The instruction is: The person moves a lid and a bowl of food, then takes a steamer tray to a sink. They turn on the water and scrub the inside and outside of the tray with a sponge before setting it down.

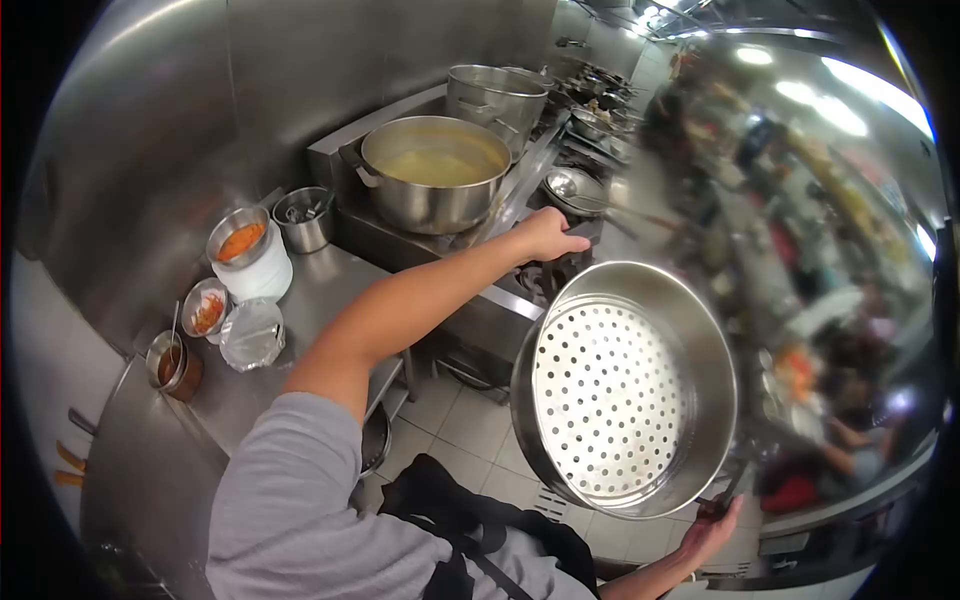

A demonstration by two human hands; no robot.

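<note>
A round metal steamer pot with a perforated base is tilted in front of me, its open top facing me. My left hand is closed at its upper edge, where a dark handle partly shows under the fingers. At the lower right, my right hand wraps round the opposite dark handle. The steamer is held in the air over the tiled floor. Beyond my left forearm, a large pot of yellowish liquid stands on the stove.
Taller pots stand behind on the stove, with a strainer on a nearby burner. On the left steel counter are a bowl of orange food, a foil-covered container and a utensil pot. The right side is blurred; a person's arm shows there.
</note>
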